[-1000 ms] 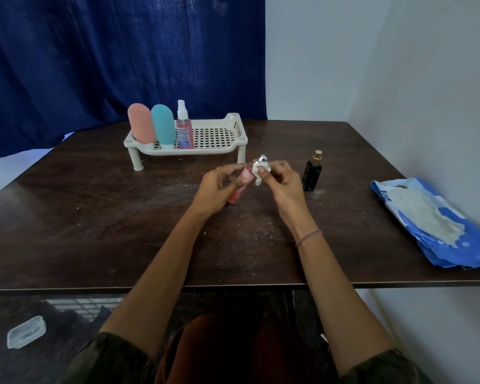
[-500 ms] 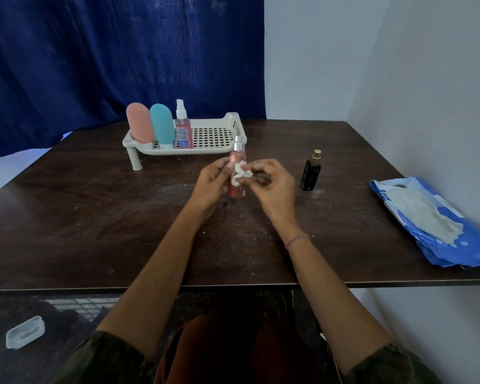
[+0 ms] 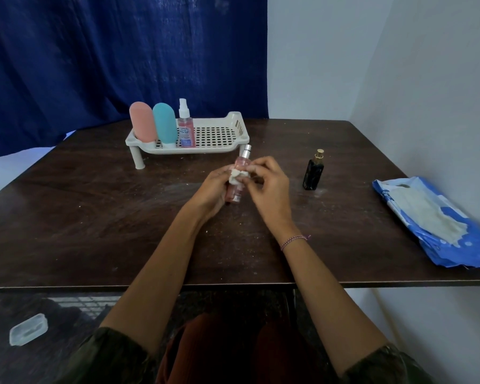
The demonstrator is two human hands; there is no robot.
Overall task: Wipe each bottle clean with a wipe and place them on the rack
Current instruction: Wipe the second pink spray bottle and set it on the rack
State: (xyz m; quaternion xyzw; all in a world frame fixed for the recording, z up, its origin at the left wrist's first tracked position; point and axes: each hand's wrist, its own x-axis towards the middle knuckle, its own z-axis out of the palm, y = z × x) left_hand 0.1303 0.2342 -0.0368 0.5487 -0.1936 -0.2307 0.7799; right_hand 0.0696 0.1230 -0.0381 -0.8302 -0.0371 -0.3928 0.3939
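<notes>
My left hand (image 3: 212,189) grips a slim pink spray bottle (image 3: 237,189) upright over the middle of the table. My right hand (image 3: 266,187) pinches a small white wipe (image 3: 239,176) against the bottle's upper body. A white perforated rack (image 3: 214,135) stands at the back of the table. On its left end stand a pink bottle (image 3: 142,121), a teal bottle (image 3: 165,123) and a clear spray bottle (image 3: 185,126) with pink liquid. A black bottle (image 3: 313,171) with a gold cap stands on the table to the right of my hands.
A blue pack of wipes (image 3: 435,223) lies open at the table's right edge, by the wall. The dark wooden table (image 3: 94,217) carries white specks. A clear plastic lid (image 3: 28,329) lies on the floor at lower left. A blue curtain hangs behind the table.
The pink spray bottle went from tilted to upright between my hands. The wipe moved from the bottle's cap down to its upper body.
</notes>
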